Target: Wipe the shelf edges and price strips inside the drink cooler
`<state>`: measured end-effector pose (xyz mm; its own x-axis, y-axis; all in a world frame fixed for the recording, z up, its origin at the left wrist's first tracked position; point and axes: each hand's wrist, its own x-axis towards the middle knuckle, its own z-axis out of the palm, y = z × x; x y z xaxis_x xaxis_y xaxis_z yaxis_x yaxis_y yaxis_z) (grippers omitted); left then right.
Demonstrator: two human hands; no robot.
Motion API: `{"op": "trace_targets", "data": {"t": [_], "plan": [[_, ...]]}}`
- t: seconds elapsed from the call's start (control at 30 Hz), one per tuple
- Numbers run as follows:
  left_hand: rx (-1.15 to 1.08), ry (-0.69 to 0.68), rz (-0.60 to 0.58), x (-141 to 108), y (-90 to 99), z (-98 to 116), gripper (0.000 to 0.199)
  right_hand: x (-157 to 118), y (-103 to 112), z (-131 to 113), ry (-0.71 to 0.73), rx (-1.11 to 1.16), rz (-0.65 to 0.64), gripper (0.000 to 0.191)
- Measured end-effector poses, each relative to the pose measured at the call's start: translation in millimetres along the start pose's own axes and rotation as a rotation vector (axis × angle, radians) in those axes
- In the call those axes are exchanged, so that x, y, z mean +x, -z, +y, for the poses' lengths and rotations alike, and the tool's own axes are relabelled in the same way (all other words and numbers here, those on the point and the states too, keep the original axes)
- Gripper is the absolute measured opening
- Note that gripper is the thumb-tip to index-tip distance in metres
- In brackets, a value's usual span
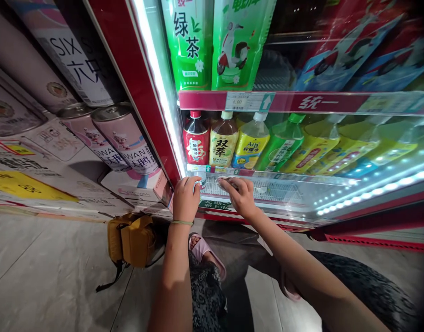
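My left hand [187, 199], a band round its wrist, is at the lower left of the glass-fronted drinks cooler [248, 102]. Its fingers curl inward; a pale bluish bit shows at the fingertips, too small to name. Further right, my right hand [240, 194] has its fingers bent and pressed together on a small whitish crumpled piece, like a tissue, in front of the lowest wire shelf [281, 190]. Just above the hands stand a red-labelled bottle [197, 143], a cream-labelled bottle [223, 144] and a yellow-and-blue lemon drink bottle [252, 144].
Green drink cartons [191, 50] fill the upper shelf. Beer cans [123, 133] and stacked cartons [59, 166] stand at the left. A mustard-yellow backpack [137, 242] lies on the tiled floor [52, 263] near my foot in a pink slipper [202, 249].
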<state>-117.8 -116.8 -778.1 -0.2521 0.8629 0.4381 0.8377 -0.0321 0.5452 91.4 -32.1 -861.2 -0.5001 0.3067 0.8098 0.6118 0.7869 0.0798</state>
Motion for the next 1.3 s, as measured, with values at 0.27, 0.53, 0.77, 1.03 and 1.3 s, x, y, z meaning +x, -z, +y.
{"op": "trace_targets", "data": {"t": [0.27, 0.53, 0.77, 1.03, 1.3], "plan": [[0.041, -0.059, -0.032, -0.7, -17.3, 19.2, 0.017, -7.8, 21.8, 27.7, 0.305, -0.004, -0.233, 0.043], [0.051, -0.062, -0.179, -5.4, -31.2, 24.9, 0.016, -23.6, 31.1, 33.2, 0.237, 0.047, -0.290, 0.039], [0.079, -0.092, -0.211, -4.3, -36.1, 36.7, 0.017, -17.6, 56.0, 50.1, 0.045, -0.057, -0.058, 0.026], [0.084, -0.073, -0.275, -5.0, -47.7, 63.0, 0.018, -26.1, 79.3, 66.5, 0.113, -0.001, -0.190, 0.031], [0.088, -0.174, -0.292, -11.2, -62.2, 89.3, 0.019, -47.2, 88.6, 82.1, 0.058, 0.014, -0.206, 0.030]]}}
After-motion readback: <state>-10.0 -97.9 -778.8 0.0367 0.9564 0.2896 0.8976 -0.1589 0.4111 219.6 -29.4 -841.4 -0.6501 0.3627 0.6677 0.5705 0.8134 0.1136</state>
